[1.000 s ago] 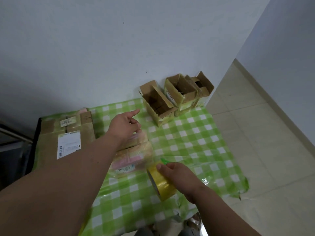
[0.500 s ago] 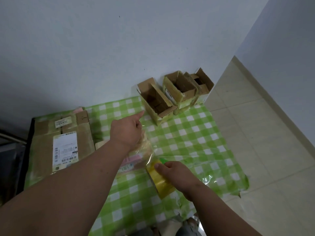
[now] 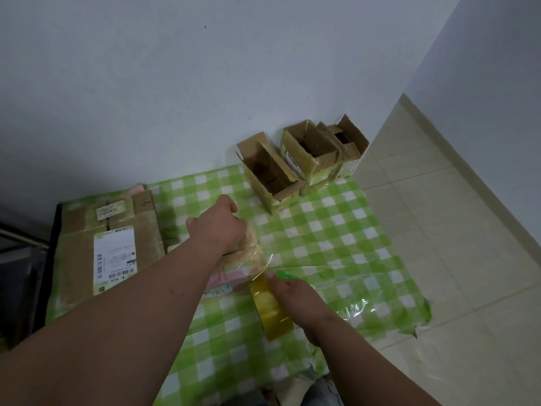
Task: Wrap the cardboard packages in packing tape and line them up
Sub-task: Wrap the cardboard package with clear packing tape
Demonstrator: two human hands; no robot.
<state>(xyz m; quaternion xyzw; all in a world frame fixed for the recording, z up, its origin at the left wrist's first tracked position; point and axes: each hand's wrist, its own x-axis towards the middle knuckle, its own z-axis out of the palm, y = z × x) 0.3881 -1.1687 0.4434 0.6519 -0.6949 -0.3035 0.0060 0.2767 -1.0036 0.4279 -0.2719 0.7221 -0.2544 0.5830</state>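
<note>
Left hand (image 3: 218, 227) curled since earlier; right hand (image 3: 295, 294) grips glossy tape roll (image 3: 270, 306).

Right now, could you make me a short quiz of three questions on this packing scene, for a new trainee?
1. True or false: the right hand grips the tape roll.
2. What does the left hand rest on? A) an open box B) the small package being taped C) the floor
3. How many open boxes stand by the wall?

Key: 1 true; 2 B; 3 three.
</note>
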